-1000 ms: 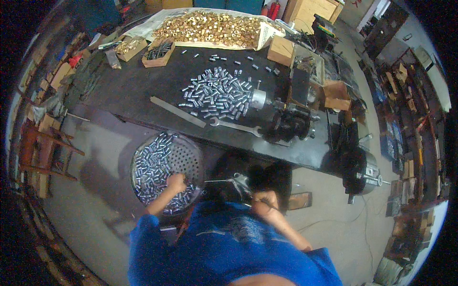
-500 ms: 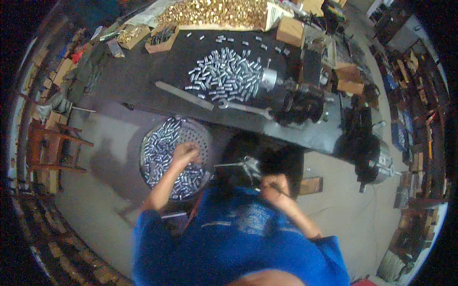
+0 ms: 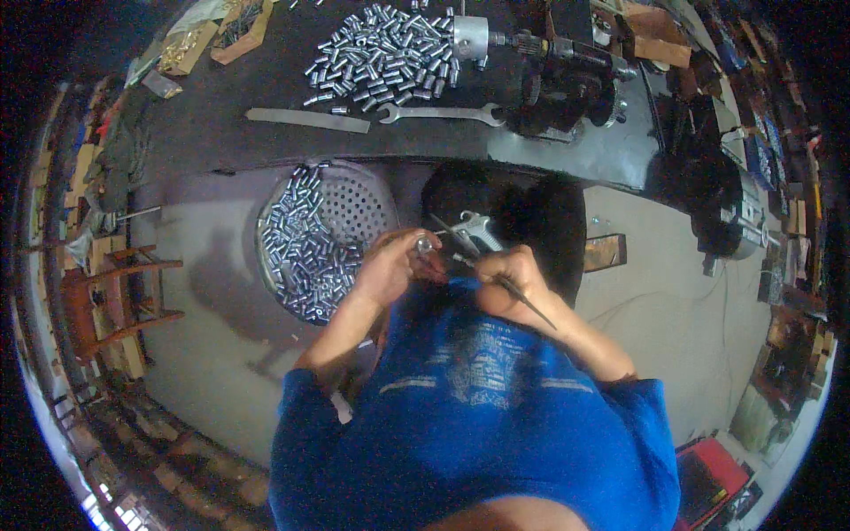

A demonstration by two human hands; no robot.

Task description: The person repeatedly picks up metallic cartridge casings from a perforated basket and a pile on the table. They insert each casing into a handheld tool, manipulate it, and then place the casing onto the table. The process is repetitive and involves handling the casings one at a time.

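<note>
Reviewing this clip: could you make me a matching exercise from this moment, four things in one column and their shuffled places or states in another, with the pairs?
Things
1. Thin dark rod
2. Silver double open-ended metal wrench
3. Round perforated metal pan
4. Small shiny metal cylinder

Places or states
A. Lying on the dark benchtop
B. Held in the left hand
C. Holes showing at upper right, silver pieces heaped at left
D. Gripped in the right hand

Pairs: 1-D, 2-A, 3-C, 4-B
</note>
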